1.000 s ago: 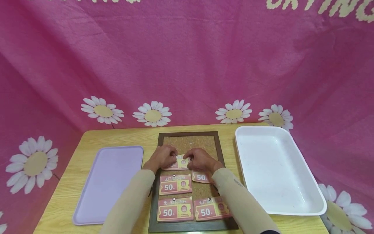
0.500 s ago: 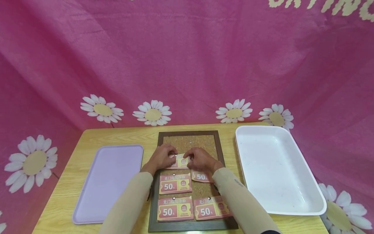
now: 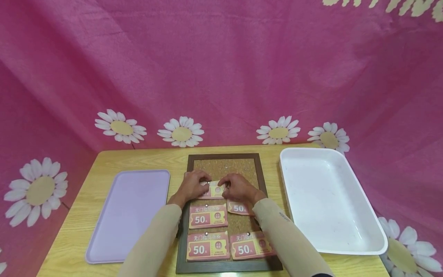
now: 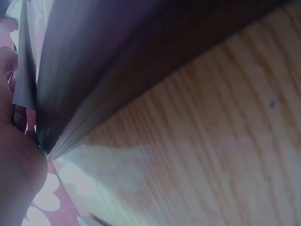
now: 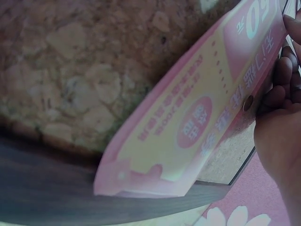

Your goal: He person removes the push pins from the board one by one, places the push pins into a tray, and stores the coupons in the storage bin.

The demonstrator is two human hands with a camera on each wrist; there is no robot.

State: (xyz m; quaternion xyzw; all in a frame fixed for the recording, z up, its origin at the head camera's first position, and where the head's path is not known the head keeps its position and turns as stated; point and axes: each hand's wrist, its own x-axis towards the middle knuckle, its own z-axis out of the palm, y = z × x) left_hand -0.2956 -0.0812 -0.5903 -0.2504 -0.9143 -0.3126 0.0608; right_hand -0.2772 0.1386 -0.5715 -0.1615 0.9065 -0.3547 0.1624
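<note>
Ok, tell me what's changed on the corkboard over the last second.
Nothing visibly: no coupon moved, nothing taken hold of or let go. Only the head view shifted slightly, putting the backdrop a little higher in the picture. The left hand and right hand stayed at the top coupon; the corkboard, lilac tray and white tray stayed put.

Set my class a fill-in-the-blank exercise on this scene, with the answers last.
1. The lilac tray lies to the ____ of the corkboard.
2. The deep tray is coloured ____.
3. The bottom-row coupons show the number ____.
4. The hand nearer the deep tray is the person's ____ one.
Missing words: left; white; 50; right.
</note>
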